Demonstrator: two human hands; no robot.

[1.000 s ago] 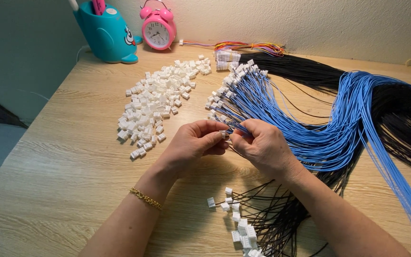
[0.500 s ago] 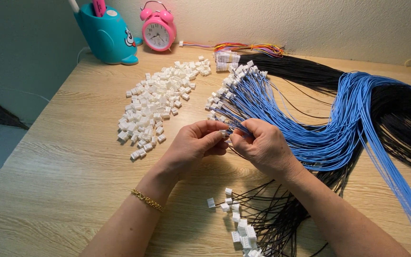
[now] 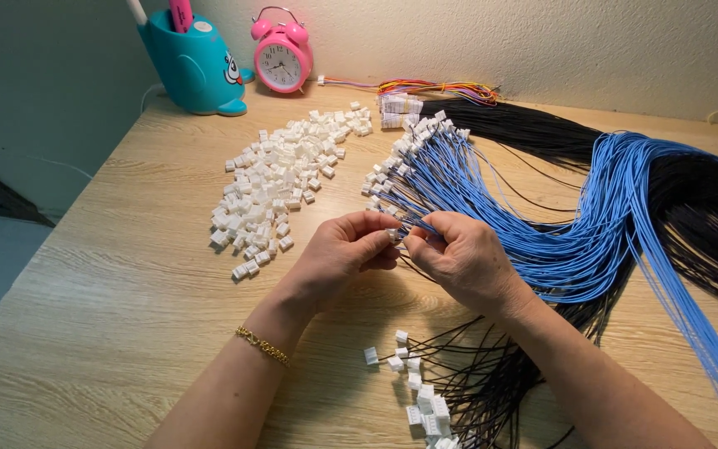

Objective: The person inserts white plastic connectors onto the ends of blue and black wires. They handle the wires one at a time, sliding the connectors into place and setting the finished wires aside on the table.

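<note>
A pale wooden table [image 3: 110,333] fills the frame. Across its right half sweeps a bundle of blue wires [image 3: 592,241] over black wires [image 3: 708,224]. A heap of loose white connectors [image 3: 280,179] lies upper left of centre — a teal pen holder [image 3: 193,66] and pink alarm clock [image 3: 282,56] behind it. At centre the left hand [image 3: 342,254] and right hand [image 3: 463,262] meet fingertip to fingertip, pinching a small white connector [image 3: 394,235] on a wire end.

Blue wires [image 3: 592,241] cut off right; connector in hands too small.
</note>
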